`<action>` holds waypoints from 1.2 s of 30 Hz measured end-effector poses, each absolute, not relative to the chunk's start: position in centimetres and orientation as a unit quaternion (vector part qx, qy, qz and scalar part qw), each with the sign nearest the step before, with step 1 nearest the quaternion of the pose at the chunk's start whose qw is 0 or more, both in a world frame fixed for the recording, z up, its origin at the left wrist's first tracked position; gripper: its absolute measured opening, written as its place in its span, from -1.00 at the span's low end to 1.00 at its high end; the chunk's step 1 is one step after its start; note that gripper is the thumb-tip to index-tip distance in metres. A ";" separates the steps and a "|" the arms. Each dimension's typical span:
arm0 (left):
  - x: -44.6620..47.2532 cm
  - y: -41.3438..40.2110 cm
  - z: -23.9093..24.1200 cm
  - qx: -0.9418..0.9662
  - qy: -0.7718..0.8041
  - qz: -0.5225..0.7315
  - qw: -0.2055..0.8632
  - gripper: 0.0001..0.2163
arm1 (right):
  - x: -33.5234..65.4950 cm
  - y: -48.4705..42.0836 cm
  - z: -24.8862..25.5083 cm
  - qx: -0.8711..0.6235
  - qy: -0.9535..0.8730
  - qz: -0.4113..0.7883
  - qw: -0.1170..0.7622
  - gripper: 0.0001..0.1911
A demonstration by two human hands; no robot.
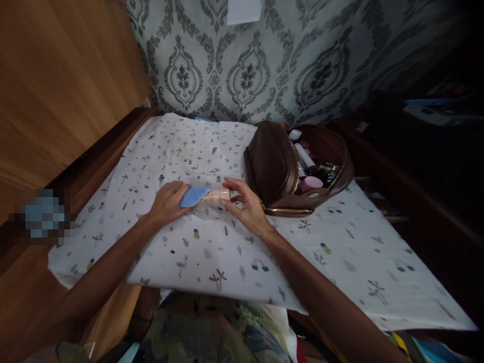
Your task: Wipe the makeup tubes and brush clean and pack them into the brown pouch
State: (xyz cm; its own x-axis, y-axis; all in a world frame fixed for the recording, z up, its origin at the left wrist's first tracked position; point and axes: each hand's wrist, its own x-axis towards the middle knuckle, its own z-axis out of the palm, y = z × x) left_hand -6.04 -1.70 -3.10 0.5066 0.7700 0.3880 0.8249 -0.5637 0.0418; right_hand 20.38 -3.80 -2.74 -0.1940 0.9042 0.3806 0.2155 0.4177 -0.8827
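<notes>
My left hand [169,200] is closed around a small blue cloth [193,196], which wraps the lower end of a beige cosmetic bottle [212,196]. The bottle lies sideways in the air just above the patterned cloth cover [159,262], its clear-looking cap end pointing right. Thumb and fingers of my right hand [247,204] curve around that cap end and grip it lightly. Beside my right hand stands a brown cosmetic bag [270,164], unzipped, with a pink-lidded container [311,184] and a white tube [304,155] inside.
Wooden cabinet panels [68,75] rise on the left. A patterned curtain or wall covering [245,70] borders the back. Dark shelving with a few items [427,113] stands at right. The table's front edge is close to my body.
</notes>
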 end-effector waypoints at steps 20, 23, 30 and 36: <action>-6.2 -1.6 -3.5 -0.873 -0.443 -0.195 0.056 -0.71 | 20.5 -3.9 -3.1 -0.430 -0.696 0.377 0.434 -0.63; -6.1 -1.6 -3.5 -0.873 -0.447 -0.186 0.068 -0.66 | 20.4 -3.8 -3.2 -0.429 -0.684 0.388 0.444 -0.62; -6.0 -2.7 -3.8 -0.852 -0.449 -0.257 0.086 -0.40 | 20.3 -4.1 -2.5 -0.441 -0.660 0.325 0.514 -0.66; -11.0 -2.5 -6.0 -0.880 -0.425 -0.202 0.067 -0.42 | 20.8 -4.4 -1.1 -0.454 -0.651 0.259 0.550 -0.76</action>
State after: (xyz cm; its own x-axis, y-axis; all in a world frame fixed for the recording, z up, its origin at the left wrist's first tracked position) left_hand -11.02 -2.50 -6.03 0.5576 0.7208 0.4117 0.7749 -0.6298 0.0531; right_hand 20.80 -4.41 -1.13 0.0178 0.8770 0.4801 0.3064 0.4523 -0.8376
